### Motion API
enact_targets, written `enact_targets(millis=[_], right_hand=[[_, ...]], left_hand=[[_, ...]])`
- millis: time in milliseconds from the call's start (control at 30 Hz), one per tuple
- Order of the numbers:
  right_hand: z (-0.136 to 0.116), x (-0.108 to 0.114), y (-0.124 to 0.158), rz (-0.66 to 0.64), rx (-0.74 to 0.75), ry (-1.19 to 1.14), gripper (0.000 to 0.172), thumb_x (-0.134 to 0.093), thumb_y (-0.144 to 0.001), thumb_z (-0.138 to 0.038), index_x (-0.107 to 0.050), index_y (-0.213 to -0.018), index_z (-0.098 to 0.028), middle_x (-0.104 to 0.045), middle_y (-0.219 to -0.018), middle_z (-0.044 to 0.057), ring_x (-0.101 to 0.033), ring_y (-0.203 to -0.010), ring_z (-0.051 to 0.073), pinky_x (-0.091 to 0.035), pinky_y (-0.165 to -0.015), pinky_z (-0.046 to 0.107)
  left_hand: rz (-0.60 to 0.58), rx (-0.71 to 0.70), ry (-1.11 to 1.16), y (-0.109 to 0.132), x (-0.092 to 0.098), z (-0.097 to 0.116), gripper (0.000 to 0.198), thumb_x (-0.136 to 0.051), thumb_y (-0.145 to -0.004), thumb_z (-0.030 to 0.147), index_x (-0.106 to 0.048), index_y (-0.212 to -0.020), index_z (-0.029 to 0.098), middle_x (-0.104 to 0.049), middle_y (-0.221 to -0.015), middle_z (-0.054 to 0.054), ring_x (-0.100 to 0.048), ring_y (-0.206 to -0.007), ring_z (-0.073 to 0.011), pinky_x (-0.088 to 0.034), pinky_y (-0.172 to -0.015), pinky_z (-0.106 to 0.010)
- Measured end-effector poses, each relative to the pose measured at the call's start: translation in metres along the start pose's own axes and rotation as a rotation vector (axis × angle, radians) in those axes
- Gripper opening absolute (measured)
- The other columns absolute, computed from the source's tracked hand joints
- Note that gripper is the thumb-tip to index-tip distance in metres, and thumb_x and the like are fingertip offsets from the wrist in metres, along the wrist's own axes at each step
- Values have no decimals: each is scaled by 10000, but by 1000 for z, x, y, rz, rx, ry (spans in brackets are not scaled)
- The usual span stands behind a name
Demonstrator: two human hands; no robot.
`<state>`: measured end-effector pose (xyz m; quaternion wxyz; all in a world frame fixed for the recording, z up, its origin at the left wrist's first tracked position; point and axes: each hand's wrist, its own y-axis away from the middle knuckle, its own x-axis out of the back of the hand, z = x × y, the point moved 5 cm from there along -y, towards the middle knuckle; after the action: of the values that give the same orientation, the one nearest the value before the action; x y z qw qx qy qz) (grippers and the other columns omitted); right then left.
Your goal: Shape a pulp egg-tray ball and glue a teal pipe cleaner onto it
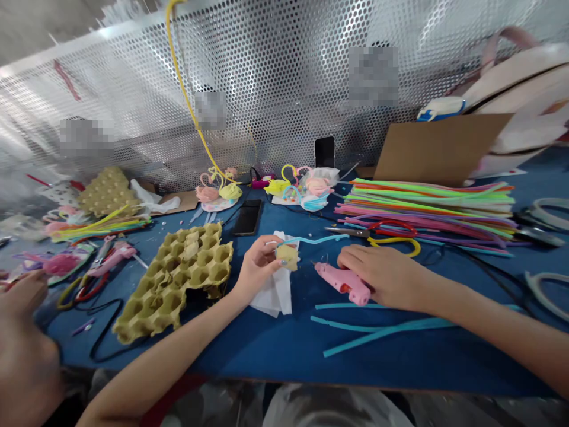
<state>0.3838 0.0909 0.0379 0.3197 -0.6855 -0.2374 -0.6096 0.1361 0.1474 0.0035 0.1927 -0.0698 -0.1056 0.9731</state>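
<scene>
My left hand [262, 264] pinches a small cup [287, 256] cut from egg carton. A light-blue pipe cleaner [317, 240] stretches out from the cup to the right. White tissue [273, 293] lies on the table beneath that hand. My right hand [384, 276] is closed on a pink glue gun [342, 283], whose nozzle points left toward the cup; some of its fingers are hidden behind the gun. Just beyond the right hand lie scissors with red and yellow handles [395, 240]. Several blue pipe cleaners [368, 326] lie in front of it.
A torn egg carton [178, 273] sits left of my left hand. Behind are a phone [248, 217], small swan figures [306, 188] and a bundle of coloured pipe cleaners [431, 210]. Another person's hand [24, 302] is at the far left, near another pink glue gun [113, 258].
</scene>
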Motion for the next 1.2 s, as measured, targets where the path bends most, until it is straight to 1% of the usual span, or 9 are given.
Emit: enact_targets(millis=[67,200,233,367,433,533,700,900,1200], right_hand=[[3,9,3,-9,-36,-103,224,-625,-780,-150,-588,-993,-208,-654,-952,57,-615,-795,208,-405,-643,304],[8,31,7,28,-92,-356,40,-556,-879,-197,-586,-875,-223,-636,-841,19,-567,-706,167,-414,-639,285],[10,35,8,44,-115,-439,52,-557,-903,-241,-596,-880,-217,-637,-819,17,-560,-694,164,-422,-638,281],[13,33,10,86,-277,-821,357,-601,-919,-502,-666,-1022,-166,-677,-825,43,-579,-691,166,-437,-589,261],[11,26,9,119,-312,-920,443,-593,-912,-572,-693,-1013,-153,-653,-760,33,-547,-643,150,-411,-547,251],[5,16,5,154,-314,-968,462,-577,-915,-597,-705,-920,-153,-534,-607,-18,-438,-538,114,-347,-484,243],[0,3,1,141,-340,-1042,470,-588,-901,-620,-674,-875,-159,-463,-581,-43,-360,-486,88,-289,-427,229],[1,-10,2,128,-400,-1104,507,-594,-887,-654,-656,-977,-159,-467,-616,-40,-357,-500,83,-267,-418,210],[1,-15,3,127,-409,-1125,489,-594,-897,-631,-666,-914,-147,-435,-594,-49,-337,-485,71,-262,-413,202]], left_hand=[[1,-8,-4,0,0,0,494,-849,-771,368,-573,-1147,207,-750,-1084,-106,-737,-963,-246,-574,-810,-330],[-22,-32,-6,0,-1,-1,462,-835,-792,350,-570,-1142,208,-747,-1096,-108,-734,-1020,-263,-577,-837,-344],[-27,-41,-6,0,-1,-1,455,-834,-794,347,-573,-1138,204,-742,-1102,-110,-729,-1045,-272,-579,-845,-350],[-61,-96,1,1,-4,0,430,-843,-787,330,-600,-1112,188,-714,-1107,-115,-704,-1121,-309,-584,-878,-383],[-90,-126,6,3,-6,0,415,-844,-787,308,-616,-1112,186,-701,-1097,-108,-708,-1101,-296,-583,-879,-376],[-104,-165,-11,6,-7,-1,414,-852,-776,277,-641,-1121,188,-678,-1072,-86,-710,-1016,-242,-578,-850,-329],[-93,-205,-40,9,-7,-2,418,-866,-752,249,-663,-1110,180,-652,-1054,-78,-678,-947,-197,-566,-830,-295],[-103,-211,-12,11,-8,0,410,-854,-756,189,-667,-1121,193,-645,-1074,-74,-666,-955,-178,-559,-844,-282],[-100,-201,-7,12,-10,3,414,-869,-747,233,-664,-1101,175,-646,-1038,-72,-658,-896,-163,-558,-799,-266]])
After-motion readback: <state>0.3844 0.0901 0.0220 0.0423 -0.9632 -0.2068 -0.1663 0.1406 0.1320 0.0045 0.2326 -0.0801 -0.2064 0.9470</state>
